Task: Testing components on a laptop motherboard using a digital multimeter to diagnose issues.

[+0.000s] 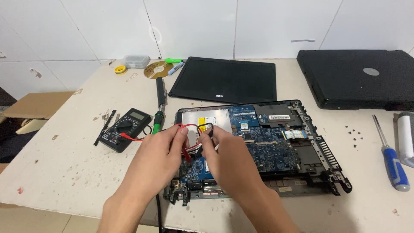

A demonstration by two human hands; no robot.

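Both hands, left hand (161,149) and right hand (226,151), grip tangled probe leads (196,128) looping crosswise over the opened laptop (319,146).

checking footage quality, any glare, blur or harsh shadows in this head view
Head view: even, soft light with only faint shadows under the hands; mild glare on the silver drive cover and the disc; left hand and right hand slightly soft; table edges bow from wide-angle distortion.

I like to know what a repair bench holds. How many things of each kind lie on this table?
Laptop parts: 3 (opened base, screen panel, closed laptop)
Multimeter: 1
Screwdriver: 1
Soldering iron: 1
Disc: 1
Total: 7
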